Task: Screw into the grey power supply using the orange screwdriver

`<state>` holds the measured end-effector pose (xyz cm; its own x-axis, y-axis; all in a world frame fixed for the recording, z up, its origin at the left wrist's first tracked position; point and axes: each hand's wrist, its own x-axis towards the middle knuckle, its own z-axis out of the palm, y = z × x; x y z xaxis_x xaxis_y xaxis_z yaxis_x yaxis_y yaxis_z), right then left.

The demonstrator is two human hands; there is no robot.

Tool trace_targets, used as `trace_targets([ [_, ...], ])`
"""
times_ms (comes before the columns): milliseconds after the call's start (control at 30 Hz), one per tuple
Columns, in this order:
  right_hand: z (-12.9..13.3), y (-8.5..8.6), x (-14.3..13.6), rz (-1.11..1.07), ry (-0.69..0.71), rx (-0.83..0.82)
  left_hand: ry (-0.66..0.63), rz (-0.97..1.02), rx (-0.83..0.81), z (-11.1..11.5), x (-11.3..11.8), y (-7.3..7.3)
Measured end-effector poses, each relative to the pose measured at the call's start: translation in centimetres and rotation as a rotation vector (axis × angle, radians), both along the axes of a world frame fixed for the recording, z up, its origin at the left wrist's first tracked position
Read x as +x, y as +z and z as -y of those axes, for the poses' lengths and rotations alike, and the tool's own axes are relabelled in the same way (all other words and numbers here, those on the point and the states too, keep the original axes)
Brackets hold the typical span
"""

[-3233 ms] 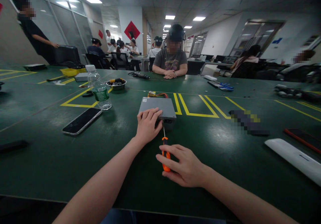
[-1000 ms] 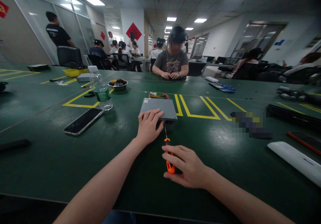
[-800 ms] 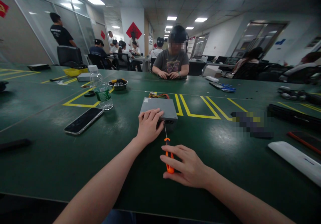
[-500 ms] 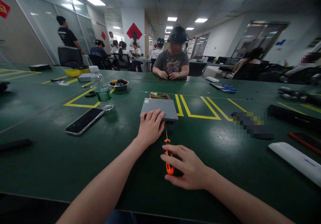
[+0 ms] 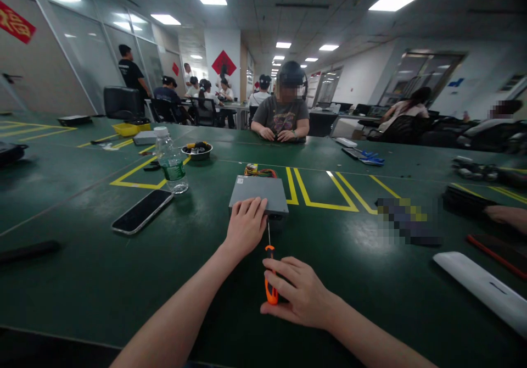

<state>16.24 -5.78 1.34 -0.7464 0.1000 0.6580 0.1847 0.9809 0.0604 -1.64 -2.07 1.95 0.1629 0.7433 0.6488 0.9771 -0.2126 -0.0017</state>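
Head view looks across a wide green table marked with yellow tape lines, and the grey metal box lying flat near its middle serves as the landmark. Beyond the box, a person in a grey shirt sits at the far edge with both hands together on the table. To the right of the box and nearer the camera lies a long white bar. Left of the box a dark phone lies face up, and just behind the phone a plastic water bottle stands upright, with a metal bowl of small parts farther back. Coloured wires show at the box's far edge. The left hand rests on the box's near left corner, fingers together and pressing flat on its top. The right hand, just in front of the box, has its fingers curled around the orange-handled screwdriver; the thin shaft points at the box's near face, though whether the tip touches it I cannot tell.
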Motion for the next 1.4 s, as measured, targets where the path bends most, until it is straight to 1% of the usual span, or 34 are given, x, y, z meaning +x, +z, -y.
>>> trace_targets([
  [133,0.2,0.7,0.4,0.071,-0.018,-0.085,0.007,0.046,-0.006,-0.1,0.1,-0.1],
  [233,0.3,1.4,0.5,0.134,-0.019,-0.087,0.003,0.041,-0.037,-0.3,0.0,0.1],
  [333,0.1,1.4,0.4,0.103,0.002,-0.066,-0.029,0.036,-0.077,-0.6,-0.3,0.5],
  [467,-0.3,0.9,0.4,0.039,0.040,-0.057,-0.086,0.053,-0.098,-0.9,-0.8,0.5],
  [600,-0.4,1.2,0.5,0.007,0.010,-0.148,-0.118,0.068,-0.076,-1.1,-1.1,0.2],
  [667,-0.4,1.5,0.6,0.041,0.000,-0.179,-0.134,0.069,-0.065,-1.2,-1.2,0.0],
  [800,-0.4,1.5,0.6,0.099,0.009,-0.110,-0.162,0.067,-0.056,-1.4,-1.3,-0.2],
  [900,-0.5,1.0,0.7,0.035,0.013,-0.069,-0.156,0.069,-0.055,-1.4,-1.3,-0.2],
  [1033,-0.5,0.8,0.9,-0.027,0.008,-0.078,-0.154,0.073,-0.066,-1.4,-1.3,-0.2],
  [1167,-0.3,1.2,0.8,0.025,0.015,-0.123,-0.156,0.077,-0.078,-1.4,-1.3,-0.2],
  [1267,-0.3,1.4,0.7,0.072,0.002,-0.095,-0.157,0.074,-0.078,-1.4,-1.3,-0.2],
  [1400,-0.5,1.0,1.1,-0.008,-0.003,-0.044,-0.162,0.077,-0.063,-1.4,-1.2,-0.1],
])
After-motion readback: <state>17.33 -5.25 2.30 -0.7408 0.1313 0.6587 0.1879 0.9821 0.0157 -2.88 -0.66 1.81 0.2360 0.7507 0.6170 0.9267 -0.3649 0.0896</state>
